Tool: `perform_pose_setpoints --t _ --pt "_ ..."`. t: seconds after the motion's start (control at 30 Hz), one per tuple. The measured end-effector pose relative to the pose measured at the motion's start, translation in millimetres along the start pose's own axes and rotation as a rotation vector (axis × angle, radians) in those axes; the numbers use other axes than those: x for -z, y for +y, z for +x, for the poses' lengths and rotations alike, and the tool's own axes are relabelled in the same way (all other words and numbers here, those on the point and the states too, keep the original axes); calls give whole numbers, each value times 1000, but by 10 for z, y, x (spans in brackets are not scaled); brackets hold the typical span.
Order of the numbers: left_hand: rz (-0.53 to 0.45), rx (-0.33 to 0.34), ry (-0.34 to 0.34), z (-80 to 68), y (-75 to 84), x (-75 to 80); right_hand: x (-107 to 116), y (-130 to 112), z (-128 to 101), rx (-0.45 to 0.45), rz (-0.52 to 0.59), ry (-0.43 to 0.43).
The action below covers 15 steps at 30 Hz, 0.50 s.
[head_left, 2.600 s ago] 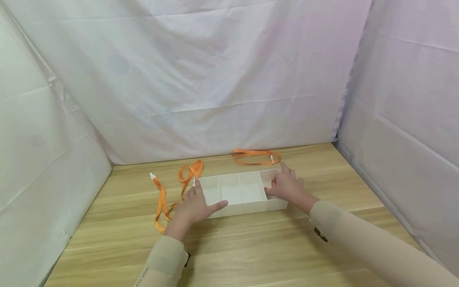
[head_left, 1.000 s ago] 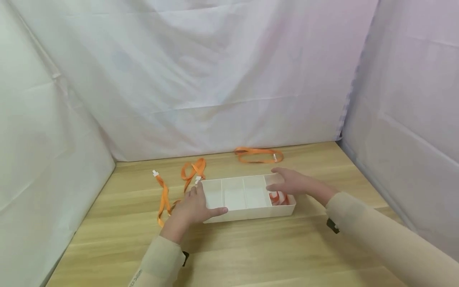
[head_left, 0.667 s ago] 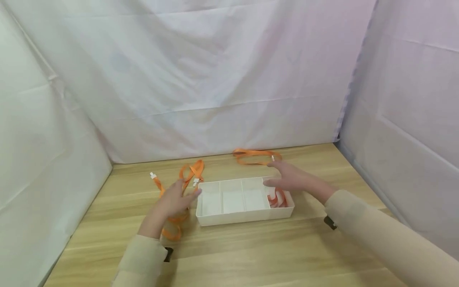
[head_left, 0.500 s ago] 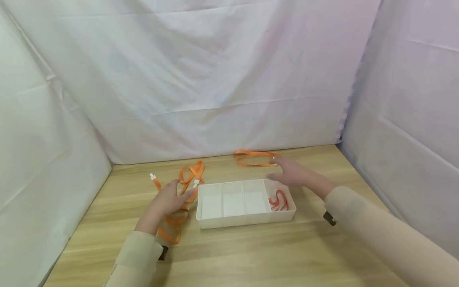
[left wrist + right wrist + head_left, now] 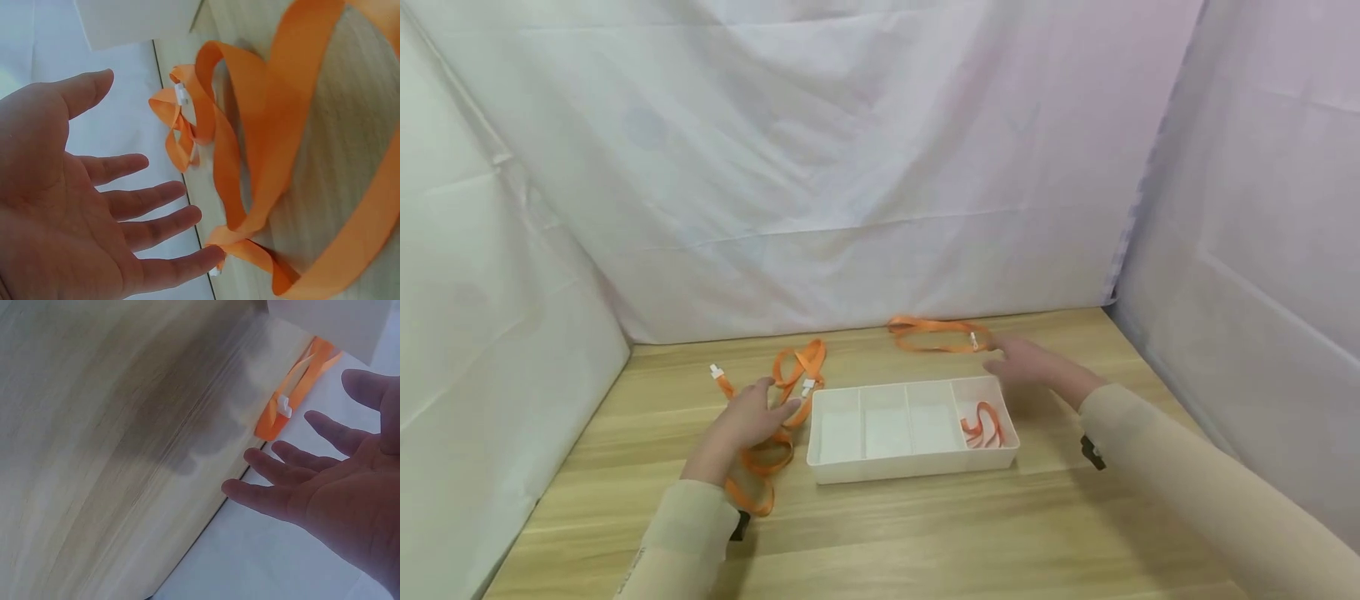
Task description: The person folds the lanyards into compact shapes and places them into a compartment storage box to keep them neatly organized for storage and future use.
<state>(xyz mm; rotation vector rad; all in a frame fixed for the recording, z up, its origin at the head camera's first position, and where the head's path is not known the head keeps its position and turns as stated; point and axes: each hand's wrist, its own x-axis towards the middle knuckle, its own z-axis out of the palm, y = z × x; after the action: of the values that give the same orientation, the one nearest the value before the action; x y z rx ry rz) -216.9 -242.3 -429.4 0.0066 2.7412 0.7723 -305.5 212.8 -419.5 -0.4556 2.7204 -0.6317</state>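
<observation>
My left hand (image 5: 747,418) hovers with spread fingers over orange lanyards at the left; nothing is in its grip. One lanyard (image 5: 763,467) trails beneath that hand toward me, its white clip (image 5: 717,372) at the far end. Just beyond, another lanyard (image 5: 808,357) lies crumpled with a white buckle. Past the back right corner of the white box (image 5: 912,467), my right hand (image 5: 1026,362) reaches with loose fingers, close to the white clip of a looped lanyard (image 5: 936,323). In the box's rightmost compartment sits a coiled orange lanyard (image 5: 983,427).
The box has several compartments in a row; the other compartments show bare bottoms. Under everything is a wood-grain table (image 5: 925,542). White cloth (image 5: 865,167) hangs behind it and along both sides.
My right hand has left the coiled lanyard in the right compartment and moved back toward the looped lanyard. My left hand has let go of the box and moved left over the lanyards.
</observation>
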Motion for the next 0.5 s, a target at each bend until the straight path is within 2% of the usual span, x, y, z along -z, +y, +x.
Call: perform_pose_setpoints --t 0.2,0.33,0.43,0.5 --pt "-5 -35 7 43 43 -5 -27 40 189 23 13 26" --pt "-3 -73 21 52 130 0 -11 84 433 37 -3 112" --pt "-4 -84 38 44 215 13 19 115 589 2 -23 153" --pt "4 -94 54 34 274 25 31 136 662 -44 -26 139"
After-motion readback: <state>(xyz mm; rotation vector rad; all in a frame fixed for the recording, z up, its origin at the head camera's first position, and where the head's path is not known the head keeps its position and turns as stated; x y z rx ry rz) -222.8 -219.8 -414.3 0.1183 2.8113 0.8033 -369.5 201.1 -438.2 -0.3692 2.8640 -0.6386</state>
